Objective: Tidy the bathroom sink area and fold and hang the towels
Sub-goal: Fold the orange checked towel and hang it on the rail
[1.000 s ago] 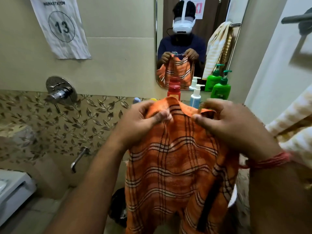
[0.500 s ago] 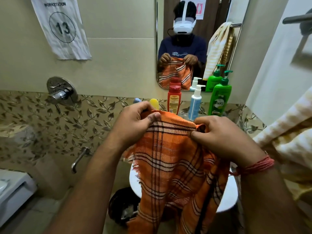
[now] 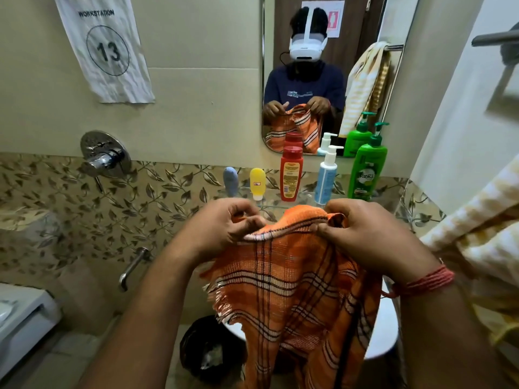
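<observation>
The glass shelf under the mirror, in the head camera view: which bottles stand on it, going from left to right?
Blue-grey tube → yellow tube → red bottle → white and blue pump bottle → green pump bottle.

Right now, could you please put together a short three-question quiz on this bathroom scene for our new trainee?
1. True or false: both the left hand and the right hand pinch the top edge of the orange checked towel.
2. Which bottle on the glass shelf stands farthest right? A) red bottle B) green pump bottle C) yellow bottle
3. Fill in: the paper sign on the wall shows the number ___.

Key: 1 true; 2 B; 3 thirteen.
</observation>
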Available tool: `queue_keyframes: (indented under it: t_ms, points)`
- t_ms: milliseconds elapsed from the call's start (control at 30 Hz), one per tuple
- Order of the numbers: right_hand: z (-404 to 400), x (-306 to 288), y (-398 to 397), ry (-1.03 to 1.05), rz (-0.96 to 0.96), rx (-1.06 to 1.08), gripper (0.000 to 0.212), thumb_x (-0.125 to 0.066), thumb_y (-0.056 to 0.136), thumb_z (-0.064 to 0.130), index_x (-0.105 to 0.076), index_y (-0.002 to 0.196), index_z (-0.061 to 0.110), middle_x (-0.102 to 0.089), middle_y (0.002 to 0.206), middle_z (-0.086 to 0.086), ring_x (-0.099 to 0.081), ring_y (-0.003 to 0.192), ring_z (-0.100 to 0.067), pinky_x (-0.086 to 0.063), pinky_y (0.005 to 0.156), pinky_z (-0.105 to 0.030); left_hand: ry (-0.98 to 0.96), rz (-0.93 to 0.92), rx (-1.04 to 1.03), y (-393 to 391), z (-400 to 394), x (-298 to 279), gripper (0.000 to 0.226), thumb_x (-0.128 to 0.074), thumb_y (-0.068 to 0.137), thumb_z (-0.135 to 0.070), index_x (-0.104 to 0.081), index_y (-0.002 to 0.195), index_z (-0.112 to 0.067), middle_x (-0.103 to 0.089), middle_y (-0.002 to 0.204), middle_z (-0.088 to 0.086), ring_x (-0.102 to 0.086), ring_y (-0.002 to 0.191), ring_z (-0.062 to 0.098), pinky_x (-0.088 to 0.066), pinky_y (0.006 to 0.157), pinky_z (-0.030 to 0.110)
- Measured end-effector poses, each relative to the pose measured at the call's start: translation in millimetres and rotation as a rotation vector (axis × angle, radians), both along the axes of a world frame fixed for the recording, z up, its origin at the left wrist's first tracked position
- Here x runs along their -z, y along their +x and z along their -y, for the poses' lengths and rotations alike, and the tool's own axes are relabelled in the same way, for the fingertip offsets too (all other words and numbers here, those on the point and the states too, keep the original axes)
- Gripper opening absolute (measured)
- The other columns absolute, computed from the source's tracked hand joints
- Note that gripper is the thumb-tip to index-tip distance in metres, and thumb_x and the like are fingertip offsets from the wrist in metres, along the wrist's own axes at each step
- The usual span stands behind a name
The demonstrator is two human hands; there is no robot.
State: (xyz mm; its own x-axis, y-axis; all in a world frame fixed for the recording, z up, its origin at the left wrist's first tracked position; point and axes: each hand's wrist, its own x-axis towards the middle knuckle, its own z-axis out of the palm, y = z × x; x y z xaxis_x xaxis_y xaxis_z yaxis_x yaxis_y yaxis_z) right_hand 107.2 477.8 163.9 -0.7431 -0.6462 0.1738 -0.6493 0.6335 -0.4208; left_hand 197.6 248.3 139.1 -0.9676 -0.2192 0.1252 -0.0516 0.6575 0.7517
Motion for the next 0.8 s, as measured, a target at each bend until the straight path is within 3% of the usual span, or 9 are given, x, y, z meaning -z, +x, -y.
queue_keyframes:
  t_ms: [67,133,200,267,333,467,567,633,800]
  points:
    - [-1,2,-4,-0.042,0.007,0.004,0.015,-0.064,0.092,0.043,-0.060,0.093,0.029,-0.061,0.089,0.012,-0.053,0.080,-0.001,-0.037,0.058,-0.022,-0.153,0.161,0.010,0,6,1,0.015,-0.067,0.089,-0.044,-0.071,0.084,-0.031,-0.069,0.088,-0.012,-0.063,0.084,0.005,-0.043,0.066,0.026]
    - [-4,3,-8,-0.094,0.012,0.049,0.015,-0.062,0.094,0.040,-0.059,0.104,0.029,-0.061,0.096,0.011,-0.056,0.084,-0.009,-0.041,0.061,-0.024,-0.247,0.139,-0.199,-3,18,4,0.021,-0.064,0.092,-0.045,-0.068,0.081,-0.027,-0.069,0.084,-0.005,-0.063,0.079,0.012,-0.048,0.066,0.031]
    - [-8,5,-12,-0.149,-0.007,0.122,0.019,-0.059,0.097,0.037,-0.056,0.113,0.028,-0.061,0.099,0.004,-0.057,0.088,-0.017,-0.045,0.065,-0.028,-0.285,-0.130,-0.535,-4,31,8,0.030,-0.058,0.097,-0.044,-0.060,0.079,-0.020,-0.065,0.076,0.002,-0.063,0.075,0.024,-0.048,0.063,0.034]
    - [-10,7,-16,-0.189,-0.051,0.169,0.012,-0.056,0.099,0.035,-0.056,0.106,0.026,-0.062,0.094,0.004,-0.057,0.084,-0.018,-0.041,0.063,-0.029,-0.277,-0.410,-0.683,-3,35,9,0.030,-0.052,0.100,-0.041,-0.056,0.079,-0.019,-0.061,0.076,0.003,-0.059,0.074,0.026,-0.038,0.056,0.031]
    - [-8,7,-17,-0.219,-0.086,0.158,0.010,-0.055,0.099,0.033,-0.056,0.094,0.025,-0.060,0.081,0.008,-0.057,0.078,-0.017,-0.036,0.058,-0.028,-0.160,-0.549,-0.627,-6,25,6,0.029,-0.050,0.101,-0.041,-0.057,0.086,-0.017,-0.062,0.086,0.004,-0.059,0.079,0.022,-0.041,0.058,0.030]
    - [12,5,-8,-0.268,-0.069,0.062,0.014,-0.058,0.098,0.033,-0.063,0.090,0.022,-0.064,0.081,0.007,-0.058,0.077,-0.011,-0.045,0.064,-0.032,0.073,-0.464,-0.289,-16,-14,1,0.022,-0.062,0.093,-0.042,-0.059,0.098,-0.021,-0.068,0.097,-0.006,-0.066,0.077,0.002,-0.048,0.058,0.018]
    - [25,3,0,-0.332,-0.030,-0.043,0.012,-0.059,0.097,0.031,-0.068,0.090,0.025,-0.069,0.085,0.008,-0.063,0.082,-0.008,-0.052,0.072,-0.033,0.228,-0.307,0.155,-25,-33,-1,0.035,-0.072,0.088,-0.029,-0.061,0.122,-0.025,-0.067,0.115,-0.009,-0.066,0.102,0.001,-0.057,0.086,0.029]
    - [29,2,1,-0.382,0.013,-0.085,0.012,-0.059,0.097,0.029,-0.070,0.092,0.026,-0.070,0.087,0.009,-0.064,0.084,-0.005,-0.053,0.075,-0.033,0.171,-0.237,0.271,-28,-40,-1,0.040,-0.070,0.090,-0.024,-0.060,0.129,-0.024,-0.067,0.121,-0.007,-0.064,0.114,0.005,-0.054,0.097,0.033]
    - [24,6,-7,-0.445,0.168,-0.121,0.019,-0.057,0.098,0.036,-0.064,0.090,0.020,-0.069,0.084,-0.006,-0.065,0.081,-0.025,-0.053,0.076,-0.047,0.225,-0.355,0.159,-33,-36,-5,0.012,-0.063,0.096,-0.023,-0.069,0.090,-0.015,-0.070,0.084,-0.001,-0.067,0.083,0.009,-0.056,0.074,0.030]
